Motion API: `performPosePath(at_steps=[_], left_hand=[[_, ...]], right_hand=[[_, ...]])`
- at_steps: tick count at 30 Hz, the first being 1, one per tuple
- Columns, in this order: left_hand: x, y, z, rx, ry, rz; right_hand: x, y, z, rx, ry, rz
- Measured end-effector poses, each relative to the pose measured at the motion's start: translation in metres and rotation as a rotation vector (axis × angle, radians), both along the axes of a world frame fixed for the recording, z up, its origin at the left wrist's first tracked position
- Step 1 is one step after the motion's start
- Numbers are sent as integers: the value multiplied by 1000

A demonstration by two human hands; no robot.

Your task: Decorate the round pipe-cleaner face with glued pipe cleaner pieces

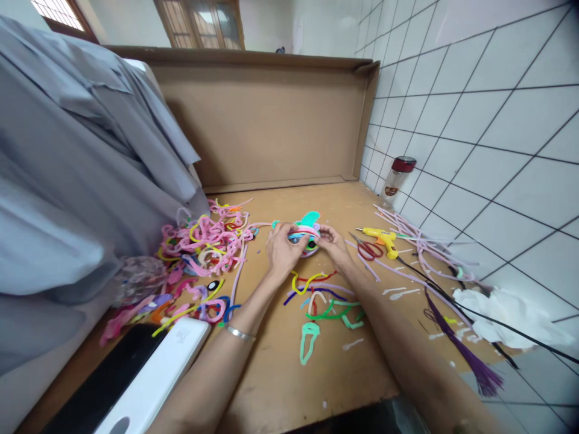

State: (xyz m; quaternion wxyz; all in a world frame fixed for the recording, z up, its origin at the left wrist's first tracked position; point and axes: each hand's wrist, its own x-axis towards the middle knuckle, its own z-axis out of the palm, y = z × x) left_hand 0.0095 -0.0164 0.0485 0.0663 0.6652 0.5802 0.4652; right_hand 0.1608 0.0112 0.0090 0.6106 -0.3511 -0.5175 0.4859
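Currently: figure (308,230) lies between the two hands, above the table (266,377), gripped from both sides. Left hand (281,248) at its 8 o'clock: partly closed, fingers curled, thumb across the front. Right hand (333,244) at its 3 o'clock: narrow grip, thumb and fingertips on the edge; finger contact behind hidden. Teal flap (311,217) sticks out at 12. Relative to figure: pile (212,238) at 9 o'clock; scissors (371,251) near, at 3, glue gun (383,239) just beyond; bottle (394,181) at 2; green loop (309,345) at 6.
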Motion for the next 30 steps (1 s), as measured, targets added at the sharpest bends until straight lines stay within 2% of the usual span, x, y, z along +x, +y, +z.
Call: performPosePath(at_steps=[15,30], left_hand=[[-1,1,-1,11,25,-14],[0,2,0,7,34,-32]], right_hand=[[-4,0,-7,38,13,-55],[-5,-2,-5,-17,76,-46]])
